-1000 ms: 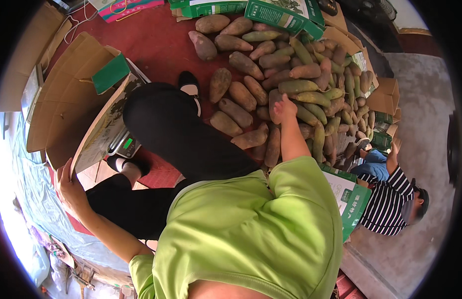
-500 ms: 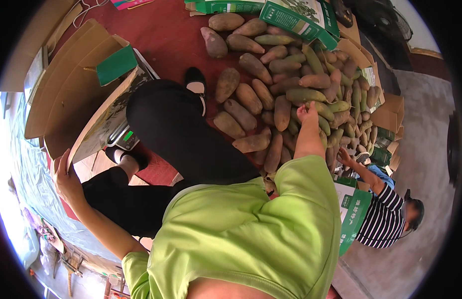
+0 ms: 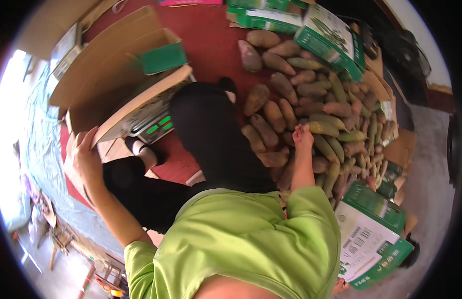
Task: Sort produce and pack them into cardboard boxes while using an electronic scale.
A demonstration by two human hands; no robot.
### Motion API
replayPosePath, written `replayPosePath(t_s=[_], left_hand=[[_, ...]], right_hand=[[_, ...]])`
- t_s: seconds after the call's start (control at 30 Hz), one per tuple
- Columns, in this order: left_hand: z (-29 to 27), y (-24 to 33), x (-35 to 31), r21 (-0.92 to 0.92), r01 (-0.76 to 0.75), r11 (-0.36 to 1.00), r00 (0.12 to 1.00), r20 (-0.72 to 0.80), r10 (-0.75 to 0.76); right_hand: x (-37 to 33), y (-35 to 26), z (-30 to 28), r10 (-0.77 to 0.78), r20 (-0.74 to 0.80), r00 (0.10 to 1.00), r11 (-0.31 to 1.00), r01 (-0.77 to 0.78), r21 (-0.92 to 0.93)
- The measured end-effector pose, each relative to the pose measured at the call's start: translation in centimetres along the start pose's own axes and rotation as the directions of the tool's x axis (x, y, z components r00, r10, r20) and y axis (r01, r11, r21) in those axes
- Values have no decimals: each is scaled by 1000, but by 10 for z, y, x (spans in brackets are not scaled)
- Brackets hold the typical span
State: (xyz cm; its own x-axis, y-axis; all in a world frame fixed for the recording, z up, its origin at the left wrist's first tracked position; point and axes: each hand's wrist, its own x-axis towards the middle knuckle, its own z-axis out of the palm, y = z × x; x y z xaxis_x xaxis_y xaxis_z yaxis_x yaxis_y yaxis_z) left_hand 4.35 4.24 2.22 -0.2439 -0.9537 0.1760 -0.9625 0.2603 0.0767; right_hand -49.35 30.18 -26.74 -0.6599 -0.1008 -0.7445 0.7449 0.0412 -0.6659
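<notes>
My left hand (image 3: 86,159) grips the near edge of an open cardboard box (image 3: 134,102), thumb and fingers over its rim. A digital scale (image 3: 154,128) with lit green displays shows under the box's side. My right hand (image 3: 303,137) is over the radish pile, fingers curled against the left end of a green radish (image 3: 324,129); how firmly it grips is partly hidden. Around it lie many long radishes, some green, others reddish-brown with soil, such as a reddish radish (image 3: 264,130) to its left.
A red floor covering (image 3: 201,45) lies beneath. Flattened green-and-white cartons (image 3: 330,35) lie at the far right, beside a black fan (image 3: 405,55). A co-worker, mostly hidden, holds a green-and-white carton (image 3: 365,239) at right. Plastic sheeting (image 3: 42,144) lines the left.
My view has shifted, so the box and pile appear further right. My right hand has moved left relative to the pile. The co-worker's carton has risen, covering most of the person.
</notes>
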Motion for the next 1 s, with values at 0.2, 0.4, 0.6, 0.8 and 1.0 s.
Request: replayPosePath(t_s=[0.2, 0.4, 0.6, 0.8, 1.0], left_hand=[[3, 2, -3, -26, 135, 990, 991, 18, -135], [-4, 1, -8, 9, 115, 993, 993, -9, -114], [1, 0, -3, 0, 88, 996, 996, 4, -88], [0, -2, -7, -10, 122, 993, 993, 8, -122], [3, -9, -2, -42, 11, 999, 1000, 22, -10]], right_hand=[[-69, -3, 55, -83, 319, 944, 959, 163, -233], [-172, -48, 169, -84, 788, 610, 733, 574, -366], [-270, -83, 262, -13, 990, 139, 580, 808, -106], [-322, -33, 338, -156, 968, -197, 338, 910, 240], [-302, -14, 322, -560, 827, -37, 407, 858, 314]])
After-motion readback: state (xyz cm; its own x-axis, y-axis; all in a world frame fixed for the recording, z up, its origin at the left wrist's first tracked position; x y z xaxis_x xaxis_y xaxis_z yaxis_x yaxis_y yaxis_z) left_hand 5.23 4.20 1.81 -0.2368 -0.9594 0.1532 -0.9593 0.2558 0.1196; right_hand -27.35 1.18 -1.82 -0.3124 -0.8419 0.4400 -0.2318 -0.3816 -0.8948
